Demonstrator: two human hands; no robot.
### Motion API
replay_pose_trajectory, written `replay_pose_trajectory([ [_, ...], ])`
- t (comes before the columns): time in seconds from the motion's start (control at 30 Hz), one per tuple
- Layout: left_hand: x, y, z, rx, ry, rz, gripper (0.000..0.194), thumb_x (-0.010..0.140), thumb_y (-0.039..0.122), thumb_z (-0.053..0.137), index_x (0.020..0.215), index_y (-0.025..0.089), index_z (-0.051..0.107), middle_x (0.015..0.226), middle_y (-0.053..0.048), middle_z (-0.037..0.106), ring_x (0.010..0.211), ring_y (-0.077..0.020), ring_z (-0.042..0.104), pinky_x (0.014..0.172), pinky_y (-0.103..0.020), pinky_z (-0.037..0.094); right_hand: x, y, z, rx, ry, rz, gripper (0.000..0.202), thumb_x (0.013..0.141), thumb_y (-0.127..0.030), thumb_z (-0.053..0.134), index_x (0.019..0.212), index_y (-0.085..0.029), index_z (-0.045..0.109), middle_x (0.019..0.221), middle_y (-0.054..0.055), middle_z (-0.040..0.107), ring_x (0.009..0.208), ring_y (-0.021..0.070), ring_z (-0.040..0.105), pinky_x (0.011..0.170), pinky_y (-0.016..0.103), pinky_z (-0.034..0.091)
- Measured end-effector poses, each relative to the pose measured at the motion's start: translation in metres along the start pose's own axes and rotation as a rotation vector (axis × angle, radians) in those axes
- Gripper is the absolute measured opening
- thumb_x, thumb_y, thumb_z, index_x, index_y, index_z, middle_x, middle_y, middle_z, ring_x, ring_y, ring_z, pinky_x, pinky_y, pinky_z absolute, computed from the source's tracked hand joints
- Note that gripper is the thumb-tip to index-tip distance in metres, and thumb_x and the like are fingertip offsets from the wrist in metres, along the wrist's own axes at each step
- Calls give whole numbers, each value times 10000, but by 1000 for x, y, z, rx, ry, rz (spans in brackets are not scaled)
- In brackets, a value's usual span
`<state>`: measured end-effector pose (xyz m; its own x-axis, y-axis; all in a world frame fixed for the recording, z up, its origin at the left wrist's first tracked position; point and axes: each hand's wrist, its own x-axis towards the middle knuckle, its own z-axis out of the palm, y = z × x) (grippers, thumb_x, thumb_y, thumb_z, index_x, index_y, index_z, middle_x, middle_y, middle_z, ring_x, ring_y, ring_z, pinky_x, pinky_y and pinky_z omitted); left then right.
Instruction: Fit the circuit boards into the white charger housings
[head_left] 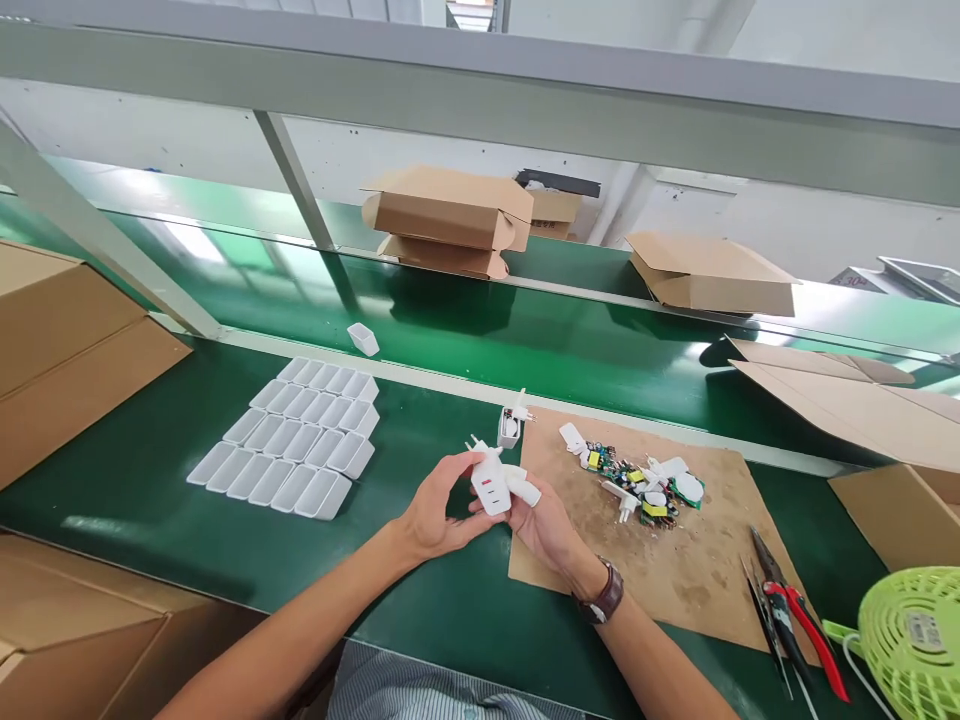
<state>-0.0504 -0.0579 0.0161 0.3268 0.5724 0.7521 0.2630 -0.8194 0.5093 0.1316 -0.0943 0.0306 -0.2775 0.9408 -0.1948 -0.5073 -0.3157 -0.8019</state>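
Observation:
Between my two hands is a white plug adapter (491, 488), its slotted face tilted up toward me and its prongs pointing away. My left hand (439, 505) closes its fingertips on the adapter's left side. My right hand (545, 525) grips it from the right, with white curved pieces (523, 484) between the fingers. Just beyond stands an open white housing (509, 428) with parts inside and a pronged white piece on top. To the right, circuit boards and white plug parts (649, 485) lie heaped on a brown cardboard sheet (697, 590).
Rows of open white housings (289, 435) fill the left bench, and one (363, 339) sits on the green belt. Red-handled pliers (806, 620), tweezers (765, 620) and a green fan (911, 640) lie at right. Cardboard boxes (450, 215) stand behind and at both sides.

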Motion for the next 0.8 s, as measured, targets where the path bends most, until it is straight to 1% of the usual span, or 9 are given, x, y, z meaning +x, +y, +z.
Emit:
replay_pose_trajectory([
  [0.13,1,2,5,3,77,28,868,852,376,825,1546,200,334,1191,-139,730,932,-232,754,823,-382,642,-2,-1,8,52,-20,43,364,890,-487,723,1092,-185,757,936,102,790,885,273,751,934,469,578],
  [0.23,-6,0,4,33,43,-38,864,814,396,857,1510,208,381,1185,-129,743,925,-239,762,894,-420,630,-2,-1,10,12,-18,35,371,893,-489,701,1085,-176,753,950,113,796,885,279,753,938,475,581],
  [0.33,-14,-3,3,57,3,-139,825,802,443,854,1467,220,419,1198,-130,744,975,-268,765,982,-471,603,-2,-2,11,-36,-22,24,395,897,-501,668,1116,-179,739,965,118,800,894,292,760,929,487,591],
  [0.43,-18,-5,4,64,-28,-216,802,797,495,842,1433,216,440,1192,-133,742,1006,-286,759,1015,-493,586,-1,-2,11,-133,-7,27,453,922,-539,606,1163,-174,723,1006,136,797,934,310,762,914,496,602],
  [0.5,-18,-5,4,63,-50,-223,788,811,501,822,1435,216,435,1197,-131,734,987,-276,755,1018,-493,581,-1,0,10,-202,1,19,503,942,-580,564,1188,-169,716,1026,145,793,949,317,760,898,500,611],
  [0.6,-16,-4,3,70,-43,-175,755,836,407,795,1460,209,419,1236,-145,708,1076,-298,724,1037,-504,557,-1,1,5,-337,41,-91,506,934,-612,599,1216,-207,712,1059,113,786,966,298,752,894,486,624],
  [0.67,-13,-5,1,113,-31,-195,752,821,321,794,1469,214,430,1245,-147,697,1182,-335,666,1054,-530,530,-2,-1,-2,-471,67,-197,460,915,-578,664,1230,-245,705,1091,86,777,987,277,745,932,477,620],
  [0.73,-10,-10,-1,136,-36,-331,765,803,257,789,1483,225,439,1239,-135,687,1195,-337,635,1058,-542,516,-2,-6,-13,-629,112,-296,399,919,-509,684,1228,-258,696,1081,79,770,987,261,744,967,477,610],
  [0.8,-4,-20,-2,83,-42,-520,778,805,230,770,1503,238,428,1255,-118,669,1147,-300,648,1049,-519,523,3,-13,-28,-784,238,-401,328,928,-443,663,1184,-240,693,1051,93,756,966,257,744,963,483,611],
])
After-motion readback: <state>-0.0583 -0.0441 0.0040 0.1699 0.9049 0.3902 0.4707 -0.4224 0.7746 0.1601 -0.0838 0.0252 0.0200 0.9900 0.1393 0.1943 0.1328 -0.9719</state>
